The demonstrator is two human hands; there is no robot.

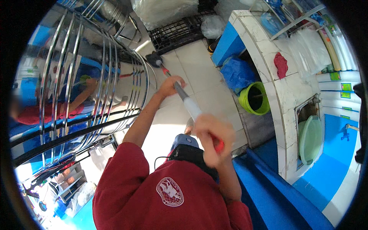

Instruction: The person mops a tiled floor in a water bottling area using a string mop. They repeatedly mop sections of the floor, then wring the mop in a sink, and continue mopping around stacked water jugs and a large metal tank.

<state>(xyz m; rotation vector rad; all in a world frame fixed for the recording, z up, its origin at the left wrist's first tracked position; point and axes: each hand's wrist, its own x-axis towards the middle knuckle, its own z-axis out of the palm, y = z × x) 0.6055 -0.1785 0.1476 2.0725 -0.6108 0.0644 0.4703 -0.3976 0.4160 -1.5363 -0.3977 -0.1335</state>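
Note:
A long-handled broom [191,106] slants from my body toward the far floor, its shaft grey and white with red parts. Its small dark head [154,60] rests on the tiles near a black plastic crate [180,32]; bristles cannot be made out. My left hand [171,86] is closed around the grey middle of the shaft. Closer to me, my right hand [215,136] grips the red upper end, a little blurred by motion.
Curved chrome rails [105,73] stand close on the left, before a reflective surface. On the right, a tiled counter [268,69] holds a red cloth [281,65]. Below it are a blue bag [237,74] and a lime-green bucket [254,99]. A pale green basin [311,140] leans farther right.

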